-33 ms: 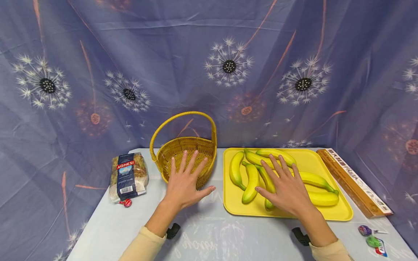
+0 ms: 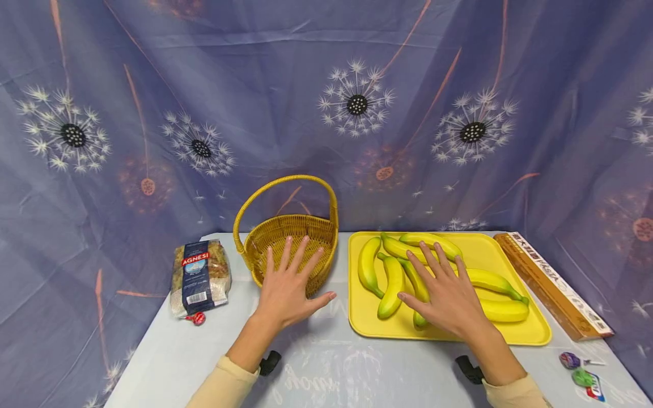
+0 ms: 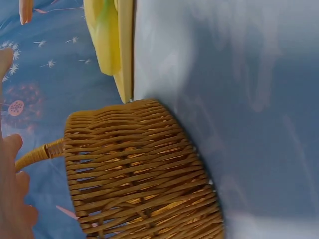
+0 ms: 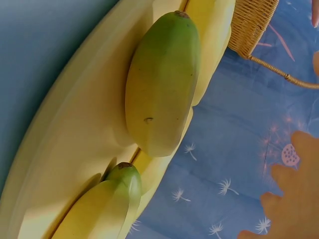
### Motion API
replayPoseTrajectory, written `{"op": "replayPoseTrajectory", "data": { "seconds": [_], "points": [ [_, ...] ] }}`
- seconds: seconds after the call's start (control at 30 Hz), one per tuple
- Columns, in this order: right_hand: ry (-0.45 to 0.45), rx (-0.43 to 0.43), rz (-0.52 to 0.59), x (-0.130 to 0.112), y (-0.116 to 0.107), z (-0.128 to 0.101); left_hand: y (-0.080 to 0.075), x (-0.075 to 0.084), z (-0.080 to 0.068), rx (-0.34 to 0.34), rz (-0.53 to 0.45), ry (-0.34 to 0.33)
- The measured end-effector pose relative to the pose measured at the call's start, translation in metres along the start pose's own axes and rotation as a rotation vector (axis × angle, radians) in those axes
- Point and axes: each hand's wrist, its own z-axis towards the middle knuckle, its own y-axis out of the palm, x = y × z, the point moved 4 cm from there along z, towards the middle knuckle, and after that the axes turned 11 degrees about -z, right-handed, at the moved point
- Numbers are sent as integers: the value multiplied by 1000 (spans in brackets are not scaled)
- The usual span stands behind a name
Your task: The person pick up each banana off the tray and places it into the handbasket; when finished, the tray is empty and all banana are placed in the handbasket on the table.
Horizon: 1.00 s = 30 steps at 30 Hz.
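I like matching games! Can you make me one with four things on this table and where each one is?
Things:
1. wicker basket
2. bananas
3. pasta bag
4. long brown box

Places:
A. on the yellow tray
B. at the table's right edge
C. behind the left hand
D. left of the basket

Pairs: 1-C, 2-A, 3-D, 4-B

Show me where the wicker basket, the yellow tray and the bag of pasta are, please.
wicker basket (image 2: 278, 232), head view, on its inner back wall.
yellow tray (image 2: 484, 243), head view, on bare tray floor near the far rim.
bag of pasta (image 2: 200, 277), head view, on the middle of its front label.
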Motion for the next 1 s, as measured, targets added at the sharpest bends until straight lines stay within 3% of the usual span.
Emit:
{"op": "replayPoseTrajectory", "data": {
  "seconds": [0.4,0.47,0.57,0.63,0.7,0.8,0.9,1.0],
  "points": [
    [28,-14,18,4,3,-13,1,-2,-15,-17,-36,-14],
    [45,-7,60,7,2,-14,-3,-4,-17,32,-122,-2],
    [60,9,161,11,0,-13,-14,-14,-22,175,-366,-50],
    [47,7,218,11,0,-9,-23,-29,-27,314,-574,-160],
    [18,-13,246,9,3,-3,-29,-50,-34,474,-752,-323],
    [-56,-45,254,5,10,9,-30,-81,-46,655,-867,-581],
    [-150,-58,231,0,18,20,-19,-105,-52,664,-876,-756],
    [-239,-56,187,-7,23,29,-2,-119,-50,547,-960,-822]
  ]
}}
